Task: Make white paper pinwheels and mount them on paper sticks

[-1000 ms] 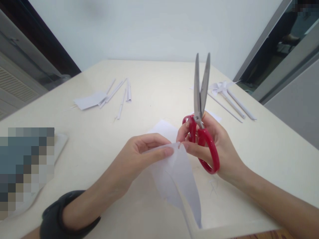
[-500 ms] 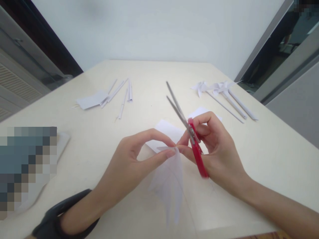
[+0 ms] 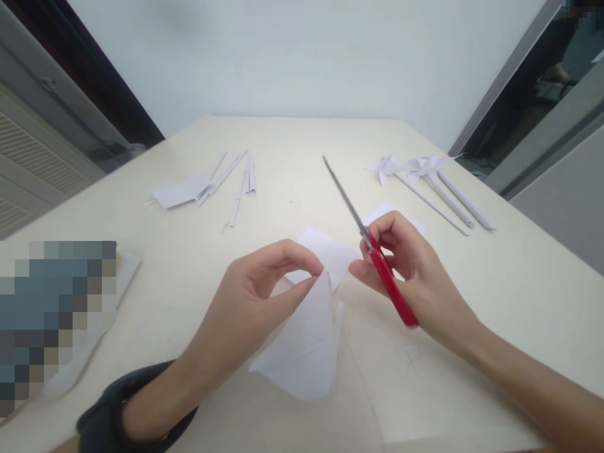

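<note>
My left hand (image 3: 257, 296) pinches the top corner of a folded white sheet of paper (image 3: 304, 343) between thumb and forefinger; the sheet hangs down onto the cream table (image 3: 292, 189). My right hand (image 3: 415, 277) grips red-handled scissors (image 3: 372, 248), blades closed and pointing up and to the left, just right of the paper. A second white paper piece (image 3: 328, 248) lies flat on the table under both hands.
White paper pinwheels on rolled sticks (image 3: 425, 182) lie at the back right. Rolled paper sticks (image 3: 236, 176) and a flat paper scrap (image 3: 182, 190) lie at the back left. A pixelated blurred patch (image 3: 54, 314) covers the left edge. A black wristband (image 3: 117, 409) circles my left wrist.
The scissors tipped from upright to leaning left and their blades closed. My right fingers left the paper's corner, and the paper dropped lower, held by the left hand alone.
</note>
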{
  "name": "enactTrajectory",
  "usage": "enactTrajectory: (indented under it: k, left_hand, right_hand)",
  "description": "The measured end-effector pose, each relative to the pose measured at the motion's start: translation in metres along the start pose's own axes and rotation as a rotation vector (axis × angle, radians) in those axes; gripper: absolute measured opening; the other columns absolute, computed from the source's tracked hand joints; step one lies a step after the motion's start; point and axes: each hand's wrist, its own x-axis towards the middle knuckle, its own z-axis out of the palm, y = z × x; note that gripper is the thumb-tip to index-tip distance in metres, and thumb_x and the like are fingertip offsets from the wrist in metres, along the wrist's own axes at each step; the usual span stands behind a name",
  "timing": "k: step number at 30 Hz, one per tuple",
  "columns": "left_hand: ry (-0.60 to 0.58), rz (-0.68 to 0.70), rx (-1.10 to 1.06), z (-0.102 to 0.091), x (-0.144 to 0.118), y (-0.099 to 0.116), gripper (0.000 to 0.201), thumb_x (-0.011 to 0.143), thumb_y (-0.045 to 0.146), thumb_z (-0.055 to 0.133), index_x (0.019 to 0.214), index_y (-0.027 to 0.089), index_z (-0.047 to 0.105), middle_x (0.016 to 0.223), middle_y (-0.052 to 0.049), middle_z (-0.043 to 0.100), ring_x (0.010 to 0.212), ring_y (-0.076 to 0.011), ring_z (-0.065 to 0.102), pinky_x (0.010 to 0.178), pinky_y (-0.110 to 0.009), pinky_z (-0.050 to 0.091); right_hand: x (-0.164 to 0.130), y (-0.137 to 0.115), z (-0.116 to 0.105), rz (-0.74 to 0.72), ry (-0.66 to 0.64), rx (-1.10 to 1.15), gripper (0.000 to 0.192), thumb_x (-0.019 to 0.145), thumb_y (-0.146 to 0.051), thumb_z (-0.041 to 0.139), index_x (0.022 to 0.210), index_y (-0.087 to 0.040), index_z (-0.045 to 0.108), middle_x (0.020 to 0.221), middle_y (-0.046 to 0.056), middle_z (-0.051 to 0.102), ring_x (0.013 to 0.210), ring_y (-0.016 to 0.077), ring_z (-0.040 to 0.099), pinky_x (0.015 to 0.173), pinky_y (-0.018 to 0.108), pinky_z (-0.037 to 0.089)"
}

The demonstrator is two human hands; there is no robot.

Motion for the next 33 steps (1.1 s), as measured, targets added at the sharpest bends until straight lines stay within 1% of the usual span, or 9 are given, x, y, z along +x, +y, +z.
enactTrajectory:
  k: [4, 8, 10, 13, 16, 19, 22, 27, 33]
  left_hand:
    - [0.032, 0.039, -0.013, -0.001, -0.001, 0.000, 0.003, 0.082, 0.022, 0.062, 0.080, 0.024, 0.064, 0.083, 0.002, 0.067, 0.080, -0.0128, 0.064, 0.074, -0.022, 0.049]
    - [0.050, 0.106, -0.097, -0.002, -0.001, -0.002, 0.007, 0.082, 0.018, 0.061, 0.083, 0.024, 0.064, 0.087, 0.002, 0.065, 0.082, -0.0124, 0.062, 0.067, -0.020, 0.048]
    - [0.030, 0.106, -0.156, -0.002, -0.001, -0.003, 0.008, 0.082, 0.016, 0.061, 0.084, 0.023, 0.064, 0.089, 0.001, 0.064, 0.082, -0.0128, 0.061, 0.063, -0.019, 0.048]
    - [0.023, 0.095, -0.217, -0.003, -0.002, -0.005, 0.010, 0.083, 0.014, 0.059, 0.084, 0.023, 0.063, 0.088, 0.001, 0.063, 0.076, -0.0118, 0.060, 0.058, -0.020, 0.047]
    - [0.043, 0.097, -0.234, -0.004, -0.003, -0.008, 0.012, 0.083, 0.012, 0.058, 0.085, 0.023, 0.063, 0.089, 0.001, 0.062, 0.074, -0.0111, 0.059, 0.059, -0.020, 0.048]
    - [0.081, 0.094, -0.207, -0.004, -0.003, -0.008, 0.012, 0.082, 0.012, 0.059, 0.084, 0.022, 0.064, 0.089, 0.001, 0.060, 0.076, -0.0110, 0.059, 0.058, -0.019, 0.046]
    - [0.104, 0.077, -0.172, -0.004, -0.002, -0.007, 0.011, 0.080, 0.013, 0.061, 0.084, 0.022, 0.065, 0.083, 0.001, 0.061, 0.070, -0.0112, 0.058, 0.053, -0.019, 0.045]
    - [0.097, 0.056, -0.158, -0.003, -0.003, -0.002, 0.015, 0.080, 0.009, 0.058, 0.080, 0.023, 0.064, 0.086, 0.003, 0.062, 0.066, -0.0103, 0.059, 0.052, -0.020, 0.046]
    - [0.109, 0.054, -0.120, -0.003, -0.002, 0.002, 0.017, 0.078, 0.006, 0.057, 0.079, 0.022, 0.064, 0.079, 0.004, 0.063, 0.057, -0.0077, 0.058, 0.046, -0.017, 0.042]
  right_hand:
    - [-0.001, -0.003, -0.001, 0.082, -0.097, -0.154, 0.027, 0.079, -0.025, 0.063, 0.086, -0.025, 0.036, 0.072, -0.006, 0.045, 0.060, 0.0094, 0.041, 0.053, 0.024, 0.035]
    - [-0.004, -0.006, 0.004, 0.111, -0.189, -0.298, 0.032, 0.075, -0.029, 0.064, 0.087, -0.025, 0.035, 0.075, -0.005, 0.049, 0.063, 0.0112, 0.042, 0.057, 0.027, 0.038]
    - [-0.005, -0.003, 0.007, 0.070, -0.166, -0.354, 0.035, 0.072, -0.030, 0.067, 0.088, -0.025, 0.036, 0.076, -0.005, 0.051, 0.063, 0.0119, 0.043, 0.058, 0.028, 0.039]
    - [-0.005, 0.004, 0.009, 0.022, -0.120, -0.419, 0.037, 0.070, -0.030, 0.068, 0.090, -0.026, 0.036, 0.077, -0.005, 0.051, 0.064, 0.0126, 0.044, 0.058, 0.029, 0.040]
    - [-0.006, 0.008, 0.010, -0.007, -0.098, -0.447, 0.038, 0.069, -0.029, 0.068, 0.091, -0.027, 0.037, 0.082, -0.004, 0.053, 0.065, 0.0127, 0.045, 0.057, 0.028, 0.041]
    - [-0.007, 0.007, 0.011, -0.023, -0.094, -0.467, 0.038, 0.068, -0.029, 0.068, 0.091, -0.027, 0.037, 0.085, -0.004, 0.054, 0.068, 0.0134, 0.048, 0.059, 0.029, 0.043]
    - [-0.007, 0.007, 0.011, -0.034, -0.081, -0.480, 0.039, 0.068, -0.029, 0.068, 0.092, -0.028, 0.038, 0.087, -0.004, 0.055, 0.070, 0.0136, 0.049, 0.059, 0.029, 0.044]
    - [-0.007, 0.008, 0.012, -0.039, -0.071, -0.489, 0.038, 0.068, -0.029, 0.068, 0.091, -0.028, 0.038, 0.085, -0.004, 0.056, 0.068, 0.0131, 0.049, 0.058, 0.028, 0.044]
    - [-0.008, 0.009, 0.011, -0.048, -0.067, -0.502, 0.037, 0.068, -0.030, 0.068, 0.090, -0.028, 0.038, 0.084, -0.005, 0.057, 0.067, 0.0123, 0.050, 0.055, 0.026, 0.044]
